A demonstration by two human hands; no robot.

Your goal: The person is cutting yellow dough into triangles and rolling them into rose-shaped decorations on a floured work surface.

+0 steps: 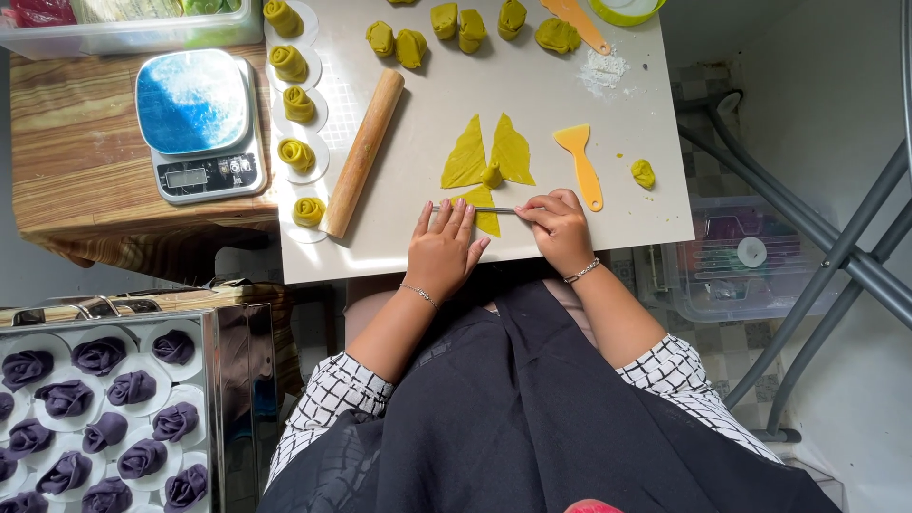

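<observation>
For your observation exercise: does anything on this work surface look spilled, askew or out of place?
A little white flour is spilled near the board's far edge, beside an orange scraper. One small green dough lump sits alone at the right. Otherwise, nothing stands out.

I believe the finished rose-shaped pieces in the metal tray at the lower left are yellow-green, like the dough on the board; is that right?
Not quite: in the head view, the rose-shaped pieces in the metal tray at the lower left are purple. The dough on the board is indeed yellow-green.
</observation>
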